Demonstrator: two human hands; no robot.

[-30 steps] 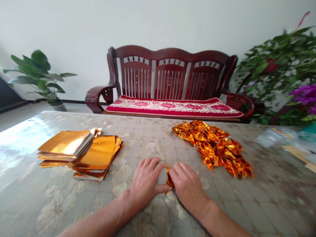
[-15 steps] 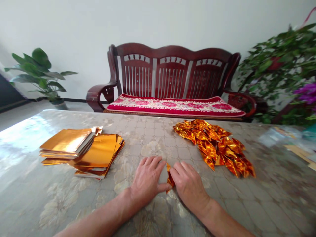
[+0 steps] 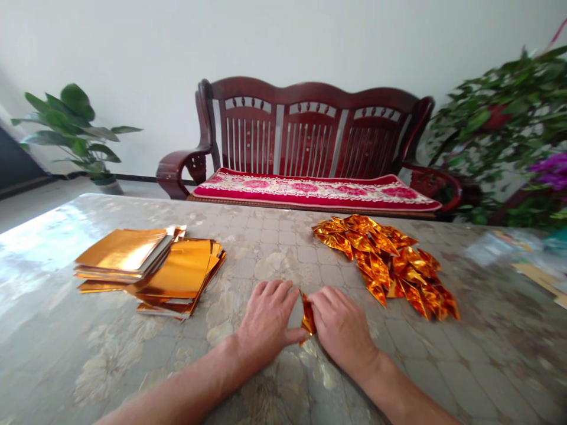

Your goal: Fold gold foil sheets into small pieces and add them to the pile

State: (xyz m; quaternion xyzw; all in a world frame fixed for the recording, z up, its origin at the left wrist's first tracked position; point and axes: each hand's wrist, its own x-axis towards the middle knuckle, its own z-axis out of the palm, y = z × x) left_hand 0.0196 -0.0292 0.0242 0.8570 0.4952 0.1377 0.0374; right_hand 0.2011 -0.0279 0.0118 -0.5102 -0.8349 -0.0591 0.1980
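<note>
1. Head view, directions. I take the foil piece (image 3: 308, 314) as the dial's centre, with 12 o'clock pointing toward the bench (image 3: 310, 133). The piece is between the two hands, low over the table (image 3: 248, 251).
2. Head view, left hand (image 3: 269, 316). It lies at 9 o'clock of the piece, thumb and forefinger spread, holding it by the 12 and 6 o'clock ends.
3. Head view, right hand (image 3: 340, 319). It is at 3 o'clock, fingers curled in and pinching that side of the piece.
4. Head view, surroundings. Flat foil sheets (image 3: 177, 274) lie in two uneven stacks at 10 o'clock. A heap (image 3: 372, 245) of folded foil shapes lies at 2 o'clock, near the right hand.
5. Head view, cautions. Uneven pull between the hands could tear the foil or skew a crease. Too firm a pinch could crush the piece. A sweep of the right forearm toward 2 o'clock could scatter the heap.
6. Head view, limits. The right fingertips are hidden behind the knuckles, along with part of the piece. The pale patch inside the left thumb and forefinger may be foil backing or table; I cannot tell. Both forearms are cut off at the bottom edge. The plastic (image 3: 502, 245) between 2 and 3 o'clock is blurred.
</note>
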